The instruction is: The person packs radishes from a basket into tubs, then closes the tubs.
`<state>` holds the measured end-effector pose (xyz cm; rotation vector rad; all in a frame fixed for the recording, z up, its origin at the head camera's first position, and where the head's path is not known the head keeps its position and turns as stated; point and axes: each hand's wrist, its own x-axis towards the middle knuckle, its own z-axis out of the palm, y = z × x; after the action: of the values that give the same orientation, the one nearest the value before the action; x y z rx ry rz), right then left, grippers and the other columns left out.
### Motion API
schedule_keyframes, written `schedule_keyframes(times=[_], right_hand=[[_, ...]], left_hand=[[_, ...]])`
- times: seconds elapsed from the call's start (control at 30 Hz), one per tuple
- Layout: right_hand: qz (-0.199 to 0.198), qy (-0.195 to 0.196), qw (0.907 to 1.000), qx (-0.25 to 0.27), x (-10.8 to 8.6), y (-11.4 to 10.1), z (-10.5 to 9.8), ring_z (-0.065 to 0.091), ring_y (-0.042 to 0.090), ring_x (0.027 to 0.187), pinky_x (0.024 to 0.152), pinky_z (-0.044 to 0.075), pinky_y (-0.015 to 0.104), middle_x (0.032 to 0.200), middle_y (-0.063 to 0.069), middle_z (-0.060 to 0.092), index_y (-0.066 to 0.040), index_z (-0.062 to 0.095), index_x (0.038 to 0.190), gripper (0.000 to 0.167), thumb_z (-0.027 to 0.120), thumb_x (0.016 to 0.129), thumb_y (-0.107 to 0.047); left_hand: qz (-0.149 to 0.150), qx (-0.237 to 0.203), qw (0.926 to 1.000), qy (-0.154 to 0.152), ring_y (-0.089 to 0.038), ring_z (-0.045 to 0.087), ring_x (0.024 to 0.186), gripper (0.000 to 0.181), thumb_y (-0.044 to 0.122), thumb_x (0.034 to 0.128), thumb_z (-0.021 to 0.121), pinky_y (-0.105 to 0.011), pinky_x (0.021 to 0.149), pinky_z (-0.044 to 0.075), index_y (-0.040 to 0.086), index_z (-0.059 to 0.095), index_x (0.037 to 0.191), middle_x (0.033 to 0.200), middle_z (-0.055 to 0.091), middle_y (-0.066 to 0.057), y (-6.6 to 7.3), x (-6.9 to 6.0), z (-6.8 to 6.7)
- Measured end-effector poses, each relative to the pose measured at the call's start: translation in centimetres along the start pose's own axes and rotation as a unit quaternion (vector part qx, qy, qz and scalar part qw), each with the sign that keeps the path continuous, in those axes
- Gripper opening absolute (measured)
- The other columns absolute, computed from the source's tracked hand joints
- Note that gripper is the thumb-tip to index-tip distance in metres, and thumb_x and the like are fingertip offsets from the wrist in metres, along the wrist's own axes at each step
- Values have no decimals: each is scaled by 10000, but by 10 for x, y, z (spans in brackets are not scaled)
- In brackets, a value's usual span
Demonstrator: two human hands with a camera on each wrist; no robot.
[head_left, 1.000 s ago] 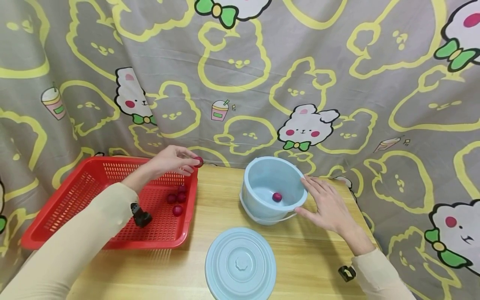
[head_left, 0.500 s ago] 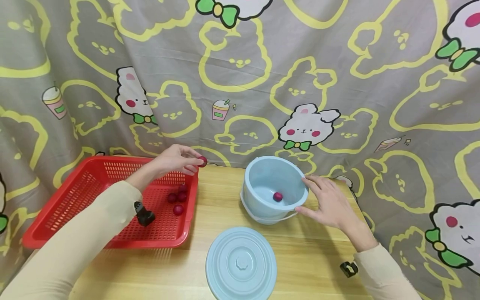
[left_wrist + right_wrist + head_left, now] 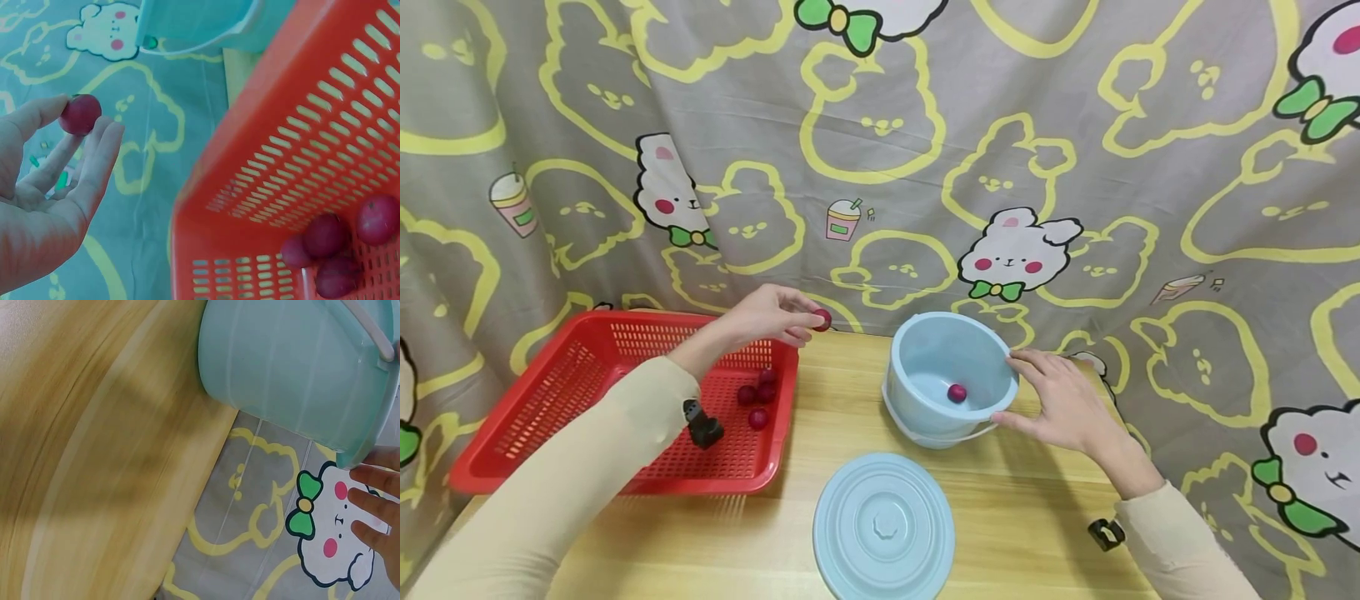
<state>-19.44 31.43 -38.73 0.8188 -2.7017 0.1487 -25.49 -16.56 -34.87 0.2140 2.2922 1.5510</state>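
Note:
My left hand point(image 3: 767, 317) pinches a dark red plum point(image 3: 822, 319) between thumb and fingertips, above the right back corner of a red plastic basket point(image 3: 785, 417). The left wrist view shows the held plum point(image 3: 81, 115) at the fingertips. Several more plums point(image 3: 758, 418) lie in the basket's right end. To the right stands a light blue bucket point(image 3: 913, 406) with one plum point(image 3: 957, 392) on its bottom. My right hand point(image 3: 1063, 406) touches the bucket's right rim, its fingers fairly straight and thumb toward the front; in the right wrist view, fingers point(image 3: 372, 477) reach the rim.
A round light blue lid point(image 3: 883, 562) lies flat on the wooden table point(image 3: 1022, 517) in front of the bucket. Behind the table hangs a grey curtain point(image 3: 880, 100) with cartoon animals. The bucket's handle point(image 3: 962, 437) hangs down at its front.
My left hand has moved a little to the right with the plum, toward the bucket. The right hand stays at the bucket's rim.

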Motion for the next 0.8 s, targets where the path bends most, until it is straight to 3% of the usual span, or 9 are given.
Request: schedule_keyframes(times=[0.3, 0.67, 0.8], right_hand=[[78, -208, 9997, -104, 2, 0, -3, 629, 423, 1293, 1043, 537, 642, 1436, 146, 646, -57, 655, 1393, 913, 805, 777, -714], [149, -318, 9992, -179, 3, 0, -6, 632, 440, 1285, 1048, 529, 651, 1424, 156, 655, -54, 653, 1395, 920, 785, 786, -731], [196, -377, 9990, -162, 4, -1, -7, 623, 446, 1297, 1061, 518, 660, 1436, 162, 651, -56, 653, 1398, 921, 780, 790, -737]], left_hand=[[155, -62, 9998, -134, -196, 792, 880, 368, 237, 963, 790, -422, 902, 673, 18, 684, 1240, 1103, 786, -112, 23, 3, 23], [354, -83, 9985, -419, -202, 790, 870, 312, 205, 955, 795, -407, 872, 681, 42, 716, 1209, 1103, 786, -129, 44, 9, 53], [395, -139, 9979, -493, -193, 786, 853, 304, 193, 957, 793, -428, 882, 678, 37, 718, 1207, 1168, 768, -201, 48, 14, 63]])
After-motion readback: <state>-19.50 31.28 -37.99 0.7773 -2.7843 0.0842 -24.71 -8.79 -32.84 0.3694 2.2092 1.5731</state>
